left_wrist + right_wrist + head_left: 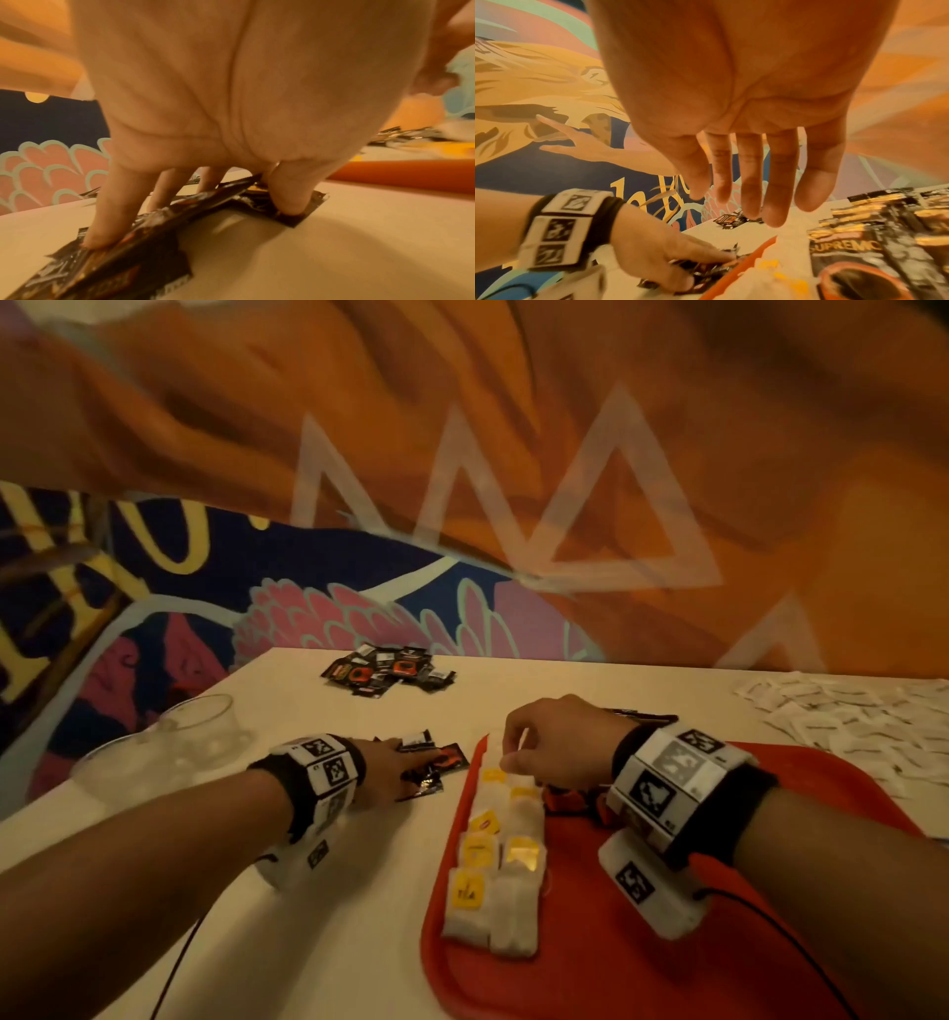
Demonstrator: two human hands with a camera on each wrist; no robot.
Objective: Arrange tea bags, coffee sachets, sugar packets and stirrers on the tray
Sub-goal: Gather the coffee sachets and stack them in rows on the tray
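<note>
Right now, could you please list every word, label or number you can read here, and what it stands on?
"SUPREMO": on a black coffee sachet lying on the red tray.
Yellow letters on the wall mural: cut off, unreadable.
Tea bag tags, white sugar packets, wristband markers: too small or blurred.

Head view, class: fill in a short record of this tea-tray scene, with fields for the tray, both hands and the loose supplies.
tray: red tray, two rows of tea bags along its left edge
left hand: left hand presses straight fingers on dark coffee sachets on the table, left of the tray
right hand: right hand over the tea bags; nothing visibly held
loose supplies: sachet pile at far edge; white packets at right
</note>
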